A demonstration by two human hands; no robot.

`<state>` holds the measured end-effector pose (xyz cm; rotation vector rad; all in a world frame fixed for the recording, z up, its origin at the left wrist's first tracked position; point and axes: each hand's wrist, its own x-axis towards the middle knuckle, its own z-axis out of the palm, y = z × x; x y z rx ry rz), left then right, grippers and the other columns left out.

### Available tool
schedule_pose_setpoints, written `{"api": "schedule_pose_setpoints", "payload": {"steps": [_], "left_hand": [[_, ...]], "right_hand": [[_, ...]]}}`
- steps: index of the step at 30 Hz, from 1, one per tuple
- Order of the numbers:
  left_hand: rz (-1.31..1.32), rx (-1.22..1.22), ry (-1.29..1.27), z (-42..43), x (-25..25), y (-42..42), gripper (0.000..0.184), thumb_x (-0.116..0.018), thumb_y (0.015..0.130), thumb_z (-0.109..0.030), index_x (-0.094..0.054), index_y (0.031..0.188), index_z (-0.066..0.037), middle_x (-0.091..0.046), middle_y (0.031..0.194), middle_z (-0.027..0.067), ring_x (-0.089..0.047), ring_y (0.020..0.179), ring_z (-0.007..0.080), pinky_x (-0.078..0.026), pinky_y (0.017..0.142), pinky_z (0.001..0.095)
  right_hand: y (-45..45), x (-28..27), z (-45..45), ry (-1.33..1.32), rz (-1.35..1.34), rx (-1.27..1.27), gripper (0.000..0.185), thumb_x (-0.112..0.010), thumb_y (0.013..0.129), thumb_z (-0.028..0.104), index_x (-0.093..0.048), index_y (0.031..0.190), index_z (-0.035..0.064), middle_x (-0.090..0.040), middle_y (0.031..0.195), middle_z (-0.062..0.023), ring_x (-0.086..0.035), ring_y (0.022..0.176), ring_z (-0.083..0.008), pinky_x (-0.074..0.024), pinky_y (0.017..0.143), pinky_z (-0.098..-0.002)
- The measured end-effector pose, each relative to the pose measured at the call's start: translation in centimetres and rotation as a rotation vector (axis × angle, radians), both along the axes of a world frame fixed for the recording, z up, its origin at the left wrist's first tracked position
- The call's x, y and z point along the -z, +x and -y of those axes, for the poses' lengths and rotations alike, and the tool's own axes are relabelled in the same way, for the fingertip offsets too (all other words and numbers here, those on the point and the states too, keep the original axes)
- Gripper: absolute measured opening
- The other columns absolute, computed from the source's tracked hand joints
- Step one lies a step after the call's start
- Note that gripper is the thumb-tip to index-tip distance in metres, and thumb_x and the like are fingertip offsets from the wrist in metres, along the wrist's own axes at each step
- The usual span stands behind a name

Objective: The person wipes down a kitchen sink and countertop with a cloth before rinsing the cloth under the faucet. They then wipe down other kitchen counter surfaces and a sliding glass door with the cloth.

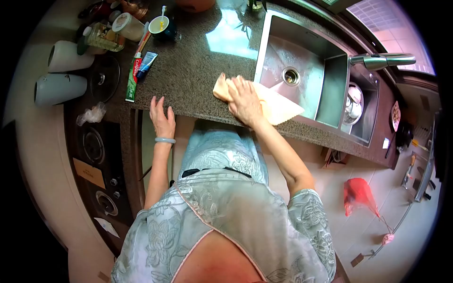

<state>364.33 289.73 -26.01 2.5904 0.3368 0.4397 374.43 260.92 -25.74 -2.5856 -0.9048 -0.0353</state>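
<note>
counter (193,87): speckled top, glossy at the far side, so wet spots could be missed in the glare, i'd guess. sink (263,47): right of the work spot, wet-looking basin; its raised rim could snag the cloth. cloth (281,106): pale yellow, at the near edge of the counter, bunched at its left end, right part spread over the near-left sink corner; that loose part could slip in and get soaked, or drag crumbs into the basin. right hand (246,106): fingers close together, pressing and holding the cloth; a hard push could skid off the near edge. left hand (163,123): fingers parted, holding nothing, by the near edge. cup (171,34): far left, toothbrush in it; a wide leftward sweep could tip it. green-red tube (133,78) and blue tube (147,64): left, beside each other, easily knocked by the same sweep.
</note>
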Motion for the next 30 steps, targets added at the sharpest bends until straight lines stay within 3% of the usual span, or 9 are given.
{"api": "schedule_pose_setpoints", "payload": {"steps": [4,6,8,10,13,18,22,27,30], "left_hand": [[0.028,0.025,-0.008,1.3,-1.2,-0.7,0.041,-0.060,0.090,-0.009,-0.051,0.129,-0.002,-0.039,0.142,0.0222,-0.040,0.129,0.0402,-0.035,0.106,0.0470],[0.024,0.037,-0.047,1.8,-1.5,-1.6,0.040,-0.059,0.090,-0.007,-0.051,0.129,-0.001,-0.040,0.141,0.0222,-0.041,0.128,0.0396,-0.036,0.106,0.0462],[0.011,0.026,-0.068,1.9,-1.3,-2.7,0.040,-0.059,0.090,-0.007,-0.051,0.129,-0.001,-0.041,0.141,0.0221,-0.042,0.128,0.0395,-0.036,0.106,0.0459],[-0.032,0.017,-0.105,2.2,-1.4,-4.0,0.040,-0.058,0.090,-0.006,-0.051,0.129,-0.001,-0.042,0.140,0.0219,-0.043,0.127,0.0391,-0.036,0.105,0.0450],[-0.067,-0.013,-0.126,2.3,-0.8,-5.7,0.041,-0.058,0.089,-0.005,-0.051,0.129,-0.001,-0.043,0.140,0.0215,-0.043,0.126,0.0388,-0.037,0.105,0.0447],[-0.075,-0.065,-0.217,2.5,0.8,-8.6,0.040,-0.058,0.089,-0.005,-0.051,0.129,-0.001,-0.043,0.139,0.0206,-0.044,0.125,0.0386,-0.038,0.104,0.0447],[-0.093,-0.075,-0.220,2.7,1.1,-9.7,0.040,-0.058,0.089,-0.005,-0.052,0.128,-0.002,-0.044,0.139,0.0194,-0.044,0.125,0.0386,-0.039,0.103,0.0446],[-0.106,-0.166,-0.249,3.3,-0.5,-9.8,0.040,-0.059,0.087,-0.003,-0.052,0.126,-0.002,-0.044,0.138,0.0195,-0.045,0.124,0.0385,-0.041,0.102,0.0435],[-0.066,-0.286,-0.235,4.5,-0.4,-10.4,0.039,-0.057,0.086,-0.002,-0.053,0.125,-0.001,-0.045,0.137,0.0201,-0.046,0.125,0.0384,-0.041,0.103,0.0417]], "right_hand": [[10.2,2.5,0.4,-0.056,0.081,0.249,0.061,-0.058,0.083,0.025,-0.041,0.137,0.0034,-0.042,0.138,-0.0237,-0.038,0.131,-0.0391,-0.0290,0.110,-0.0517],[15.9,5.0,1.8,0.046,0.209,0.346,0.062,-0.059,0.085,0.027,-0.039,0.139,0.0038,-0.041,0.139,-0.0243,-0.038,0.130,-0.0393,-0.0309,0.108,-0.0506],[20.3,6.8,2.9,0.130,0.133,0.421,0.063,-0.058,0.087,0.027,-0.037,0.140,0.0024,-0.036,0.141,-0.0291,-0.035,0.131,-0.0436,-0.0307,0.109,-0.0490],[21.5,7.8,2.6,0.187,0.080,0.506,0.060,-0.057,0.089,0.028,-0.038,0.138,0.0004,-0.031,0.140,-0.0363,-0.033,0.129,-0.0503,-0.0314,0.108,-0.0510],[16.5,7.0,0.8,0.127,0.162,0.551,0.053,-0.055,0.091,0.027,-0.040,0.133,-0.0013,-0.030,0.139,-0.0374,-0.032,0.129,-0.0519,-0.0319,0.107,-0.0541],[2.5,2.9,-0.3,0.128,0.124,0.412,0.044,-0.058,0.088,0.012,-0.043,0.128,-0.0009,-0.028,0.141,-0.0341,-0.030,0.131,-0.0507,-0.0324,0.107,-0.0549],[-1.5,2.0,1.2,-0.066,0.053,0.291,0.048,-0.062,0.084,0.010,-0.044,0.127,-0.0003,-0.030,0.142,-0.0287,-0.033,0.129,-0.0488,-0.0359,0.105,-0.0531],[5.1,3.3,0.6,-0.029,0.170,0.199,0.056,-0.063,0.082,0.013,-0.043,0.133,0.0014,-0.037,0.139,-0.0273,-0.037,0.126,-0.0477,-0.0322,0.107,-0.0539],[13.0,7.9,0.5,-0.244,0.378,0.098,0.053,-0.057,0.087,0.015,-0.042,0.135,0.0003,-0.044,0.136,-0.0215,-0.042,0.126,-0.0381,-0.0349,0.107,-0.0480]]}}
